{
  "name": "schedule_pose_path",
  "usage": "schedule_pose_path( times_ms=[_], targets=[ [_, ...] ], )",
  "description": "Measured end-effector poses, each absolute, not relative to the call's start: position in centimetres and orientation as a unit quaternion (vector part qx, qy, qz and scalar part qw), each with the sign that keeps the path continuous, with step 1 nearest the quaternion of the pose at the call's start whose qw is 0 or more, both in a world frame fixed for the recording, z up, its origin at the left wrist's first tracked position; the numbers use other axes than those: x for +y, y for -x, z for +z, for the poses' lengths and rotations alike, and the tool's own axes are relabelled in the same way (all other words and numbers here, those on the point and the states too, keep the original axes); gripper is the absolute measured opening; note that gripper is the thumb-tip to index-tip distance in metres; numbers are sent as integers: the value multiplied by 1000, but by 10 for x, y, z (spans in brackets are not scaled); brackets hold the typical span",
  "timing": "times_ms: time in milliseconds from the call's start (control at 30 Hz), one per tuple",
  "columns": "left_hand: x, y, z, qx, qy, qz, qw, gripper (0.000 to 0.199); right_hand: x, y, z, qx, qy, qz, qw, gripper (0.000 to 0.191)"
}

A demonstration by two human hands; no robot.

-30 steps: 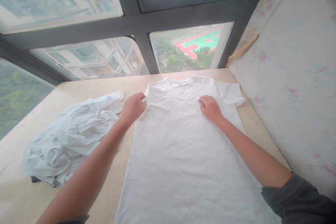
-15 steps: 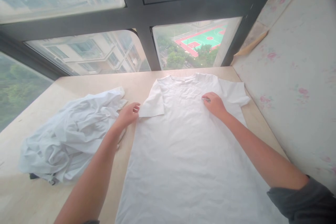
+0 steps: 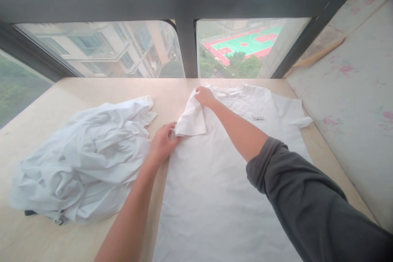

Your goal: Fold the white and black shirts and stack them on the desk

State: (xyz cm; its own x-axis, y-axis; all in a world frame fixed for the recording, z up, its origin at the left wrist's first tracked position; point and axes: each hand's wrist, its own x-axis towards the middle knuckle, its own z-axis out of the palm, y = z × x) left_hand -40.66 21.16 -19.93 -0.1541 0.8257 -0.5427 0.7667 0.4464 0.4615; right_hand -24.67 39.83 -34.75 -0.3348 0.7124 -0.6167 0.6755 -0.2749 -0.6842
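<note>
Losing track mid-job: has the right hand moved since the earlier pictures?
Yes, the right hand moved left across the shirt, closer to the upright window post.

The T-shirt is white, the person's sleeve charcoal, the pale wallpaper pink-flowered.

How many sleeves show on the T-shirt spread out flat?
2: the left sleeve, beside the left hand, and the right sleeve, lying toward the flowered wall.
</note>
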Motion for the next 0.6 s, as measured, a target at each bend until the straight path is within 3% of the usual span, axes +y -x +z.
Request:
schedule_pose_path(
  times_ms=[167, 267, 600],
  targets=[
    [204, 402, -197, 779, -532, 28, 329, 31, 407, 260, -360, -602, 575, 554, 19, 37],
    [199, 400, -192, 780, -546, 14, 305, 29, 403, 263, -360, -601, 578, 552, 9, 34],
    [219, 405, -209, 781, -557, -47, 278, 10, 368, 235, -333, -607, 584, 538, -25, 36]
  ],
)
